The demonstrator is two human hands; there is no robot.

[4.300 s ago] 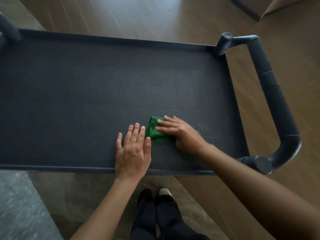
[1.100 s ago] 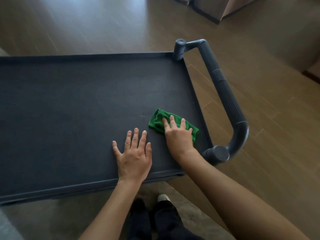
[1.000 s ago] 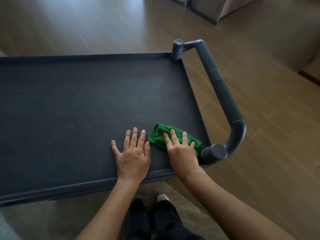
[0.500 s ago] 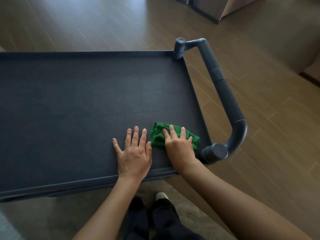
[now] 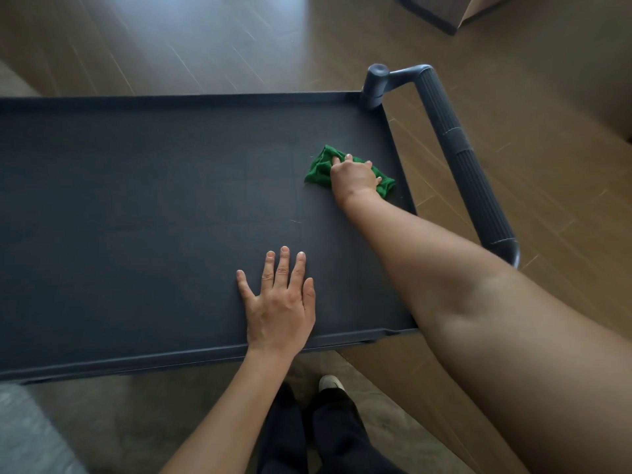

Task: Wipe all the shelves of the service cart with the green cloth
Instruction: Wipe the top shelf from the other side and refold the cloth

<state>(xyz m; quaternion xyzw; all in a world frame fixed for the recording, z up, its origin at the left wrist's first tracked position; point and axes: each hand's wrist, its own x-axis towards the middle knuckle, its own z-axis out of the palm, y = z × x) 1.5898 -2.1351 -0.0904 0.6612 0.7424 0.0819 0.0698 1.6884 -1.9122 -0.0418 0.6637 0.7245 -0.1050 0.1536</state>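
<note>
Lying under everything: brown plank floor (image 5: pixel 191 39). Peeking in at lower left: grey rug (image 5: pixel 30 436). Showing at bottom edge: dark trousers (image 5: pixel 328 436), pale shoe toe (image 5: pixel 329 383).

No readable text, label or number anywhere (the cart shelf (image 5: pixel 171 200) is plain dark).
</note>
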